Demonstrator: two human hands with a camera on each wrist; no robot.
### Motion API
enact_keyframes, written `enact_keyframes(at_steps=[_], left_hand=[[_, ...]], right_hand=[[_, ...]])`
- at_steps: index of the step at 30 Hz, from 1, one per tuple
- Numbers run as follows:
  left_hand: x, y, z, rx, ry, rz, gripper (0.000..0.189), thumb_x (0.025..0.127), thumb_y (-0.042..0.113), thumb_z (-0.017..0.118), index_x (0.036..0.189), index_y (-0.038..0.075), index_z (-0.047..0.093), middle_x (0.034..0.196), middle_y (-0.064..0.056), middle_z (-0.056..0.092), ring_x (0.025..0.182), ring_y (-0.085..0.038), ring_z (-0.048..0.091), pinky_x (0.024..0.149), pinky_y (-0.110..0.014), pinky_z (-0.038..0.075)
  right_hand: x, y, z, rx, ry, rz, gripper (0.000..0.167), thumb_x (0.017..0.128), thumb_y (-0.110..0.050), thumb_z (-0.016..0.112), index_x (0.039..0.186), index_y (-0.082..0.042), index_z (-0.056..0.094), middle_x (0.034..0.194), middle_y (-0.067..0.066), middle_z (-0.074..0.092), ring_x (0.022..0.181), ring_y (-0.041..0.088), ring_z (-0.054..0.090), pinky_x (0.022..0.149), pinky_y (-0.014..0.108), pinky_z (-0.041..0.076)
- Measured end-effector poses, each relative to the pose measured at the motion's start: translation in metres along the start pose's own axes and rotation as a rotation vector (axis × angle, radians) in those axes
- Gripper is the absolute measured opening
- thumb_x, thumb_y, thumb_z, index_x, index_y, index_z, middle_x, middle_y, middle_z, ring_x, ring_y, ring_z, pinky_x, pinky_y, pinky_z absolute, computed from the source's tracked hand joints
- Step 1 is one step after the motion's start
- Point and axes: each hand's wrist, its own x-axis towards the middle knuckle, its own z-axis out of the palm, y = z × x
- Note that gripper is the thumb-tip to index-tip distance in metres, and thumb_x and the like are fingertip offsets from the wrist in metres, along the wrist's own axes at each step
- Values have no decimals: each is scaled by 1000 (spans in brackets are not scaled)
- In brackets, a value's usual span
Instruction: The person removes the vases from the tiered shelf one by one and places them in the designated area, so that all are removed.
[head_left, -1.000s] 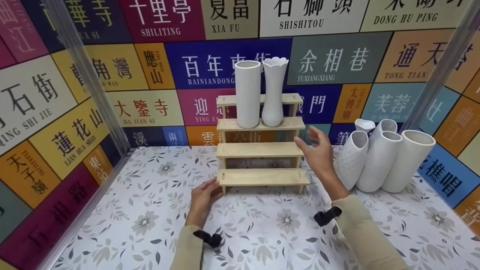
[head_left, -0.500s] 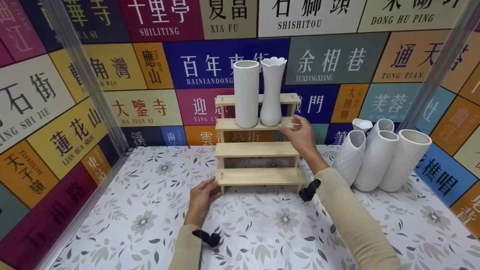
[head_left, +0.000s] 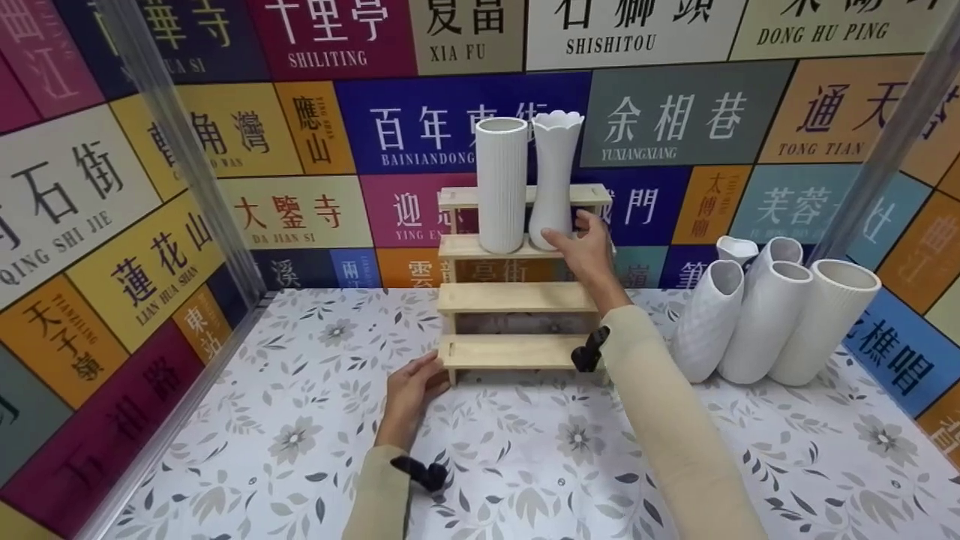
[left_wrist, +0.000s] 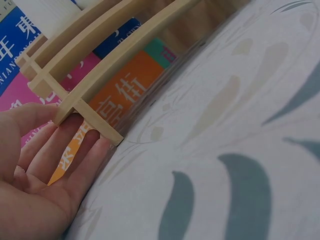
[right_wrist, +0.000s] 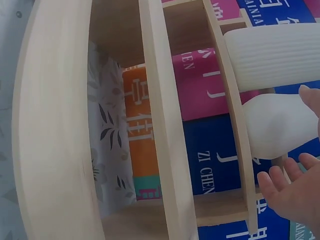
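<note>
Coloured panels with Chinese characters make the far wall [head_left: 660, 112], and we see before it a pale tabletop [head_left: 296, 484] printed with grey leaves and flowers. Upon this tabletop stands a wooden stand [head_left: 517, 298] of four steps.

On its second step from the top, two white vases stand upright: the ribbed vase [head_left: 501, 187] on the left, and the waisted vase [head_left: 555, 172], with a scalloped rim, just beside it on the right. More white vases [head_left: 757, 330] are grouped on the tabletop, at the right of the stand.

We find that the important relation is at the lower part of the waisted vase. Its long axis is vertical, while the right hand [head_left: 591, 251] arrives from the near right side. The thumb is at the near left of the base, the other fingers at its right. These fingers are spread and loose, not clenched; whether the thumb touches the vase, we cannot tell.

The left hand [head_left: 409, 394] is lower and farther from this vase. Its thumb and fingers grasp the stand at the near left corner of the lowest step.
</note>
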Motion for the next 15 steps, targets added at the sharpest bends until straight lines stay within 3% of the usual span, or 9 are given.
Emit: enact_keyframes(at_steps=[9, 15], left_hand=[[0, -3, 0, -9, -11, -29, 43, 90, 15, 73, 130, 6, 65, 129, -18, 68, 100, -22, 73, 89, -32, 63], [1, -1, 0, 8, 1, 11, 43, 90, 16, 74, 130, 5, 65, 130, -19, 67, 101, -20, 72, 87, -31, 63]], right_hand=[[7, 2, 7, 43, -2, 25, 88, 90, -37, 73, 158, -13, 23, 159, 14, 33, 142, 30, 40, 115, 44, 45], [19, -4, 13, 46, -1, 23, 86, 90, -38, 74, 156, -12, 26, 158, 12, 34, 142, 29, 42, 117, 43, 43]])
